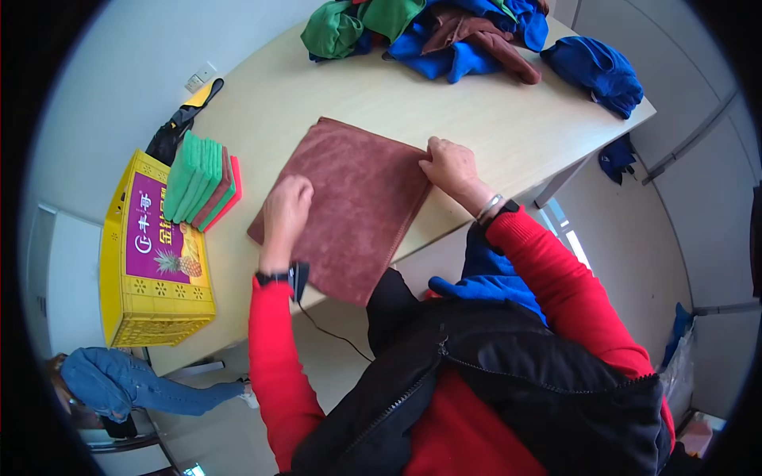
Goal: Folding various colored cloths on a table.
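A brown cloth lies flat on the light wooden table, folded into a rectangle. My left hand rests on its left side, fingers curled down on the fabric. At the cloth's right edge, my right hand presses flat on the corner. Both arms are in red sleeves.
A stack of folded green, brown and red cloths sits to the left, partly over a yellow plastic crate. A heap of unfolded green, blue and brown cloths lies at the far edge, a blue one at the right corner. Another person's jeans leg shows lower left.
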The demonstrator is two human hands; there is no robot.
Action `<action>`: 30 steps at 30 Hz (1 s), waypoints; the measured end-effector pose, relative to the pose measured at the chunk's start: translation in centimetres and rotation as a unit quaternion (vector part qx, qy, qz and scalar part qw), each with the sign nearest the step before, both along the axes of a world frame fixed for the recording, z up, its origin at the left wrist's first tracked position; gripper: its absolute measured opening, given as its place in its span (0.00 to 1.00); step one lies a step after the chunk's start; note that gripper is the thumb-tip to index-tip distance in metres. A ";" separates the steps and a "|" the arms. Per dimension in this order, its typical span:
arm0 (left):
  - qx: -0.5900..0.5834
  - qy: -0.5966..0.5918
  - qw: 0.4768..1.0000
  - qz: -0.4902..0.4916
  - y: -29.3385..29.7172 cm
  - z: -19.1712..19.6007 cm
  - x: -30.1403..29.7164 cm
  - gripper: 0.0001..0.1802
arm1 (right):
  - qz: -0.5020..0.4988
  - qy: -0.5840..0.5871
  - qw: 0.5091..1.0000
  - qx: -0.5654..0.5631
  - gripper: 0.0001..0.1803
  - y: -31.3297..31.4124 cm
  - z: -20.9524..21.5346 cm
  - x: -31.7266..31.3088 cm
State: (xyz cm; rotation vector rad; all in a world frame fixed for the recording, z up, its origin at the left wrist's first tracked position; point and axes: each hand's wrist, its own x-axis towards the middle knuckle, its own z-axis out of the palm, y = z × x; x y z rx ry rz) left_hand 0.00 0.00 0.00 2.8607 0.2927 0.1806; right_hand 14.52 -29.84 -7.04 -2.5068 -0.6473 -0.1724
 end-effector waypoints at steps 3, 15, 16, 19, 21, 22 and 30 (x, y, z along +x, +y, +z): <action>0.029 -0.097 0.993 -0.056 5.1 -3.3 7.5 0.15 | -0.020 0.021 1.000 -0.002 0.12 -0.9 -0.1 -0.9; 0.047 -0.005 0.997 -0.068 13.6 -7.4 21.4 0.13 | 0.014 0.007 0.998 0.063 0.07 -0.4 0.7 0.6; 0.002 0.005 0.999 -0.047 13.4 -7.2 21.4 0.13 | 0.013 0.012 0.998 0.061 0.07 -0.5 0.5 0.8; -0.083 0.027 0.996 -0.004 13.1 -7.1 20.8 0.12 | 0.015 -0.019 0.999 0.046 0.05 -0.2 0.3 1.0; -0.137 -0.032 0.990 -0.012 11.7 -7.8 20.8 0.09 | 0.008 -0.019 0.999 0.036 0.05 -0.4 0.0 1.3; -0.158 -0.064 0.985 -0.008 12.4 -7.9 20.3 0.08 | 0.013 -0.020 0.999 0.033 0.05 -0.1 0.1 1.2; -0.075 -0.114 0.988 -0.069 14.5 -7.2 19.5 0.08 | 0.034 -0.024 0.997 0.064 0.04 -0.5 1.9 0.3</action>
